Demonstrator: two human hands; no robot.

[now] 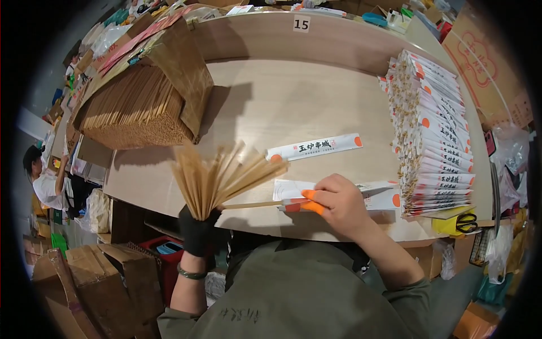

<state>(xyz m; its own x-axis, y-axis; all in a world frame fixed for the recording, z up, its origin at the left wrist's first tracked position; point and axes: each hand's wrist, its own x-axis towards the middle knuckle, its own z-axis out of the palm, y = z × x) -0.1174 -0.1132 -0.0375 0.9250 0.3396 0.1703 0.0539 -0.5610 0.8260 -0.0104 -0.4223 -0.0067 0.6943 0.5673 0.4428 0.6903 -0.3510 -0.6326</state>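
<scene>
My left hand [197, 233], in a black glove, is closed around the lower ends of a fanned bundle of wooden chopsticks [209, 178], blurred at the tips. One pair of chopsticks [248, 205] points sideways from that hand to a white paper sleeve [291, 207]. Pinching this sleeve is my right hand [344, 206], with orange finger cots on its fingertips; the pair's end meets the sleeve there. Flat white sleeves [381, 199] lie on the table under my right hand. Farther away, a single printed sleeve [316, 147] with orange ends lies by itself.
An open cardboard box [195, 85] packed with chopsticks [130, 104] stands at the left. Sleeved chopsticks [432, 135] form a tall pile along the right side, near black-handled scissors [466, 222]. A low panel [254, 37] borders the table's back. Cartons [101, 277] stand lower left; another person [48, 186] is beyond.
</scene>
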